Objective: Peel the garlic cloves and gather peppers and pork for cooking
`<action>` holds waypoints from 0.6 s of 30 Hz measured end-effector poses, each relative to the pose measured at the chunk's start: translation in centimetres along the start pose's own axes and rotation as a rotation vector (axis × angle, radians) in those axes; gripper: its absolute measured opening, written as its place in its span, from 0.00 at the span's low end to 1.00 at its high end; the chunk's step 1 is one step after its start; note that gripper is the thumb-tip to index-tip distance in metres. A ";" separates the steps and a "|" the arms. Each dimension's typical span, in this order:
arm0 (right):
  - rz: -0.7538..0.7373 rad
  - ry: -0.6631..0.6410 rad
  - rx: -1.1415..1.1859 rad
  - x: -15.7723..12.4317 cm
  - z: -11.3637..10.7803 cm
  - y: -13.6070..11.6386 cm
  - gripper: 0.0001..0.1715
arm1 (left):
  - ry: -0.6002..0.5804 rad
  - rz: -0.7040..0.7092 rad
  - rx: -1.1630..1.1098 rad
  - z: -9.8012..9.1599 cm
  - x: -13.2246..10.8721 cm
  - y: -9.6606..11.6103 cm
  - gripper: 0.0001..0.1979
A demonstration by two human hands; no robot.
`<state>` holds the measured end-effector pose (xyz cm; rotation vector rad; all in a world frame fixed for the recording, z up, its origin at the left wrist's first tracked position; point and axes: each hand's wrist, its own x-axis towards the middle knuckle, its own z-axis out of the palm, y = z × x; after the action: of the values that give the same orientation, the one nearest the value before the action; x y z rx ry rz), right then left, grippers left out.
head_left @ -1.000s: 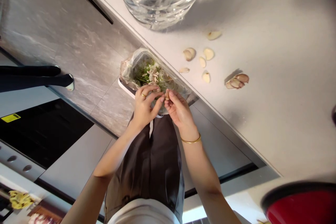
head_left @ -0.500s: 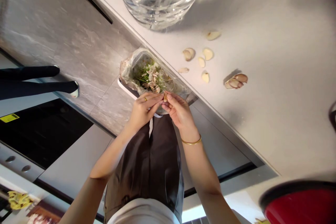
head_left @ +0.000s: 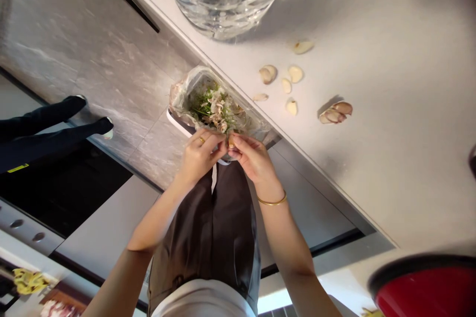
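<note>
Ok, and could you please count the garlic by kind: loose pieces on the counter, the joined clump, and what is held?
Loose garlic pieces on the counter: 6
Clump of joined cloves: 1
Held garlic piece, in the right hand: 1
Total: 8, counting the clump as one
</note>
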<state>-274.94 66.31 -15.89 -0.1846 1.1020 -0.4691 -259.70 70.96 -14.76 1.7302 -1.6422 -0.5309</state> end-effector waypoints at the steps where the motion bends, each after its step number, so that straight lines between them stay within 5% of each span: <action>1: 0.027 -0.018 -0.002 0.0 -0.2 -0.1 0.13 | 0.023 -0.028 0.027 -0.1 0.2 -0.3 0.05; 7: 0.059 -0.010 0.001 0.2 -1.2 -0.3 0.14 | 0.018 -0.108 0.068 -0.5 1.0 -2.0 0.05; 11: -0.008 0.028 0.022 0.4 -0.9 -0.3 0.12 | -0.100 -0.025 -0.109 0.0 0.6 -1.1 0.09; 18: -0.224 -0.012 -0.199 -0.7 0.0 0.4 0.16 | -0.015 -0.118 -0.192 0.9 -0.1 0.3 0.06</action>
<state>-275.10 66.96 -15.49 -0.4887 1.1207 -0.5564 -260.52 70.85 -15.15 1.6900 -1.4543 -0.7348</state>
